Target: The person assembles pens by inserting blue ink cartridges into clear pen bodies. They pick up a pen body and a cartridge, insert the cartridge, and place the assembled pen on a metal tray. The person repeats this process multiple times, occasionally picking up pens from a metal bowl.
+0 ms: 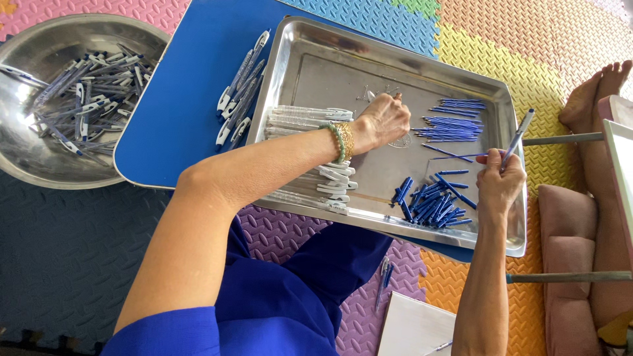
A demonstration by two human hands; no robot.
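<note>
A steel tray (316, 59) lies on a blue table (191, 72). In it are a row of clear pen barrels (310, 117), a bundle of thin blue refills (452, 128) and a heap of short blue pen parts (432, 201). My left hand (382, 122), with bead and gold bracelets at the wrist, reaches over the tray's middle, fingers pinched towards the refills; what it grips is hidden. My right hand (499, 181) holds a pen barrel (517, 137) upright above the tray's right edge, with a blue refill at its fingers.
A round steel bowl (26, 151) full of finished blue-and-white pens stands at the left. More finished pens (241, 89) lie on the table beside the tray. Coloured foam mats cover the floor. Another person's bare feet (597, 89) and a cushion (567, 231) are at the right.
</note>
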